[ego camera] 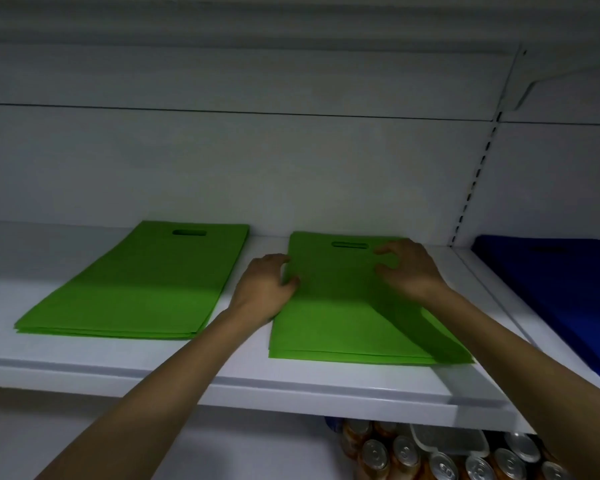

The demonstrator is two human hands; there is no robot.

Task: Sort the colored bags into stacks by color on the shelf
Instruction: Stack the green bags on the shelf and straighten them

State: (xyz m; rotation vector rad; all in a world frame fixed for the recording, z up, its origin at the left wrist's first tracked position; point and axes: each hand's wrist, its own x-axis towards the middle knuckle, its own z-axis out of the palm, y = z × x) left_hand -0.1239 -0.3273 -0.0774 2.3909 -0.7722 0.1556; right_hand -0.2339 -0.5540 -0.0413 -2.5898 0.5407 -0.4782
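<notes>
Two stacks of flat green bags lie on the white shelf point(222, 379). The left green stack point(132, 285) sits untouched. My hands are on the right green stack point(329, 323). My left hand point(264, 289) rests at that stack's left edge, fingers curled against it. My right hand point(409, 268) hovers over its upper right part near the handle slot, fingers bent and spread; whether it pinches the top bag I cannot tell. A stack of blue bags point(561, 299) lies on the neighbouring shelf section at the right.
A slotted upright rail point(478, 174) and a bracket divide the green section from the blue one. Below the shelf are several drink cans point(444, 462) and a clear plastic container point(447, 441). The white back wall stands close behind the stacks.
</notes>
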